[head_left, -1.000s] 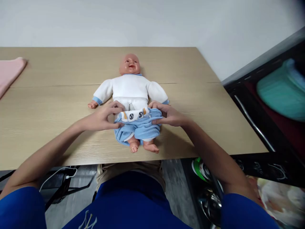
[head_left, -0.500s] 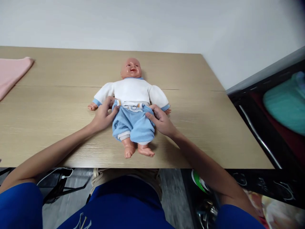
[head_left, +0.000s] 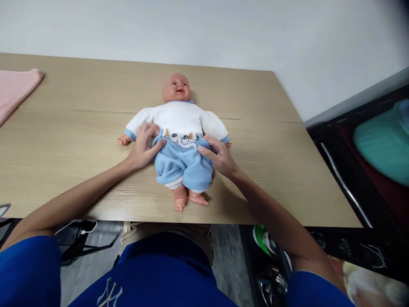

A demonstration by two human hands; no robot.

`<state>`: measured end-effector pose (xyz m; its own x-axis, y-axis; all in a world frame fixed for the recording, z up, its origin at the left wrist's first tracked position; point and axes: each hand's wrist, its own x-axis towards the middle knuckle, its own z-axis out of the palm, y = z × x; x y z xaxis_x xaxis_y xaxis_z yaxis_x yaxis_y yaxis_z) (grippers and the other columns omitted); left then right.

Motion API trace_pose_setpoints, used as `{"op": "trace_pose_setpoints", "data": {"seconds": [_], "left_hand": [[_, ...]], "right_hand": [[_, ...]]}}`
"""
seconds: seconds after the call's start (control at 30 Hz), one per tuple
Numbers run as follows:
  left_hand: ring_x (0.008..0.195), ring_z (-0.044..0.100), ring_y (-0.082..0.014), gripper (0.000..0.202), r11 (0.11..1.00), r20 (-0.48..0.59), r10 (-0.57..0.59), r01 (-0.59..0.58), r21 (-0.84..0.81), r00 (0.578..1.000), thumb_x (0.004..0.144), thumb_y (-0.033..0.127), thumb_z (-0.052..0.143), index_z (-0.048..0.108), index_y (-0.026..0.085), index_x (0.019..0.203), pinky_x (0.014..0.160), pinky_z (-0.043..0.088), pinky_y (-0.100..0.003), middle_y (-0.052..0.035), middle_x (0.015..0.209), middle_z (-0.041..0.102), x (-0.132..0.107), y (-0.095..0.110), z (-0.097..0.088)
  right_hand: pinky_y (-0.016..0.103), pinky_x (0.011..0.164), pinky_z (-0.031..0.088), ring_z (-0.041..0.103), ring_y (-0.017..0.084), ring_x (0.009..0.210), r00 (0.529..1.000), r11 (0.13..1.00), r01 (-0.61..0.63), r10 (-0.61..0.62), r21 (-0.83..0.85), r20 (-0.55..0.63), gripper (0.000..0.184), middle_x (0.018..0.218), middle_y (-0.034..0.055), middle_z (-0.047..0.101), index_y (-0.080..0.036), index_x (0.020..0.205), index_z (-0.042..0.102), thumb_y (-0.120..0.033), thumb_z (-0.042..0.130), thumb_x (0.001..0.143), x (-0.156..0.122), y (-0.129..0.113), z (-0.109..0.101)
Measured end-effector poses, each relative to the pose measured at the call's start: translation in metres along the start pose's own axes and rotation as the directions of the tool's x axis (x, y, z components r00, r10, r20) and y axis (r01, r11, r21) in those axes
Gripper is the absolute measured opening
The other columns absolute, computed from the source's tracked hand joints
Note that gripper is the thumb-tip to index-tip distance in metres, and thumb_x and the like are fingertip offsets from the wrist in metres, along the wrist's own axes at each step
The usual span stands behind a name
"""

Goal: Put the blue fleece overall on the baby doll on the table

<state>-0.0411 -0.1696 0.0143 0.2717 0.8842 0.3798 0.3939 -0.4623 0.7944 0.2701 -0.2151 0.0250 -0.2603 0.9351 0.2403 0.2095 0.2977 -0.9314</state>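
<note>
A baby doll (head_left: 177, 87) lies on its back with its head away from me and its feet toward me. It wears a white top (head_left: 179, 117) with blue collar and cuffs, and light blue pants (head_left: 182, 162) with white cuffs. An elephant face (head_left: 183, 140) with two eyes and a trunk shows at the waist. My left hand (head_left: 145, 147) is closed on the pants' waist at one side, thumb in front. At the other side, my right hand (head_left: 220, 154) pinches the waist cloth. The fingertips are partly hidden by fabric.
The doll lies on a wooden table (head_left: 79, 140) set against a white wall. Pink cloth (head_left: 17, 89) lies at the far left. Beyond the table's right edge is a black rack (head_left: 345, 183) with a teal item (head_left: 383, 145). Several objects stand below the front right edge.
The bunched cloth at the waist has been spread out, so the elephant's eyes and trunk now show. Both hands have stayed at the doll's sides, and its legs have shifted slightly right.
</note>
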Motion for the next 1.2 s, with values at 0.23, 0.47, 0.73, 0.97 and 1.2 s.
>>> {"op": "trace_pose_setpoints", "data": {"seconds": [0.23,0.47,0.73,0.97,1.2], "left_hand": [[0.087,0.055,-0.0238,0.063,0.974,0.083,-0.101,0.115,-0.194,0.991,0.105,0.088,0.069,0.06,0.026,0.104,0.086,0.054,-0.042,-0.0016,0.091,0.055,0.016,0.001,0.011],[0.109,0.063,-0.0252,0.056,0.97,0.133,-0.114,0.139,-0.199,0.985,0.095,0.075,0.084,0.066,0.025,0.112,0.095,0.056,-0.039,-0.0062,0.118,0.063,-0.007,-0.003,0.01],[0.081,0.049,-0.0213,0.069,0.944,0.061,-0.171,0.181,-0.274,0.983,0.101,0.096,0.065,0.052,0.029,0.107,0.075,0.049,-0.038,-0.0003,0.092,0.051,-0.009,-0.019,0.021],[0.104,0.063,-0.027,0.059,0.959,0.029,-0.202,0.204,-0.199,0.979,0.105,0.086,0.069,0.063,0.027,0.109,0.099,0.056,-0.044,-0.0056,0.107,0.067,-0.015,-0.016,0.016],[0.11,0.065,-0.0275,0.061,0.951,-0.048,-0.179,0.16,-0.264,0.983,0.104,0.087,0.07,0.059,0.027,0.11,0.102,0.058,-0.044,-0.0063,0.113,0.066,-0.019,-0.012,0.022]], "right_hand": [[0.035,0.081,0.048,0.046,0.02,0.083,0.972,0.996,-0.079,0.086,0.04,-0.218,0.058,0.084,-0.0023,0.046,-0.028,0.086,0.054,-0.078,0.079,0.103,0.036,0.008,0.008],[0.033,0.072,0.049,0.053,0.021,0.08,0.955,0.947,-0.272,0.287,0.17,-0.073,0.069,0.083,-0.0017,0.058,-0.028,0.094,0.067,-0.094,0.084,0.086,0.02,0.035,-0.009],[0.034,0.068,0.038,0.044,0.019,0.075,0.977,0.978,-0.207,0.206,0.032,0.048,0.065,0.079,-0.0025,0.05,-0.026,0.088,0.067,-0.089,0.083,0.092,0.006,0.031,-0.035],[0.035,0.071,0.039,0.04,0.02,0.078,0.973,0.98,-0.186,0.193,0.067,-0.13,0.068,0.083,-0.0031,0.043,-0.028,0.086,0.058,-0.09,0.084,0.092,0.004,0.04,-0.019],[0.034,0.07,0.047,0.046,0.022,0.08,0.951,0.959,-0.233,0.259,0.162,-0.166,0.065,0.086,-0.0021,0.047,-0.031,0.101,0.058,-0.091,0.08,0.092,0.0,0.042,-0.003]]}}
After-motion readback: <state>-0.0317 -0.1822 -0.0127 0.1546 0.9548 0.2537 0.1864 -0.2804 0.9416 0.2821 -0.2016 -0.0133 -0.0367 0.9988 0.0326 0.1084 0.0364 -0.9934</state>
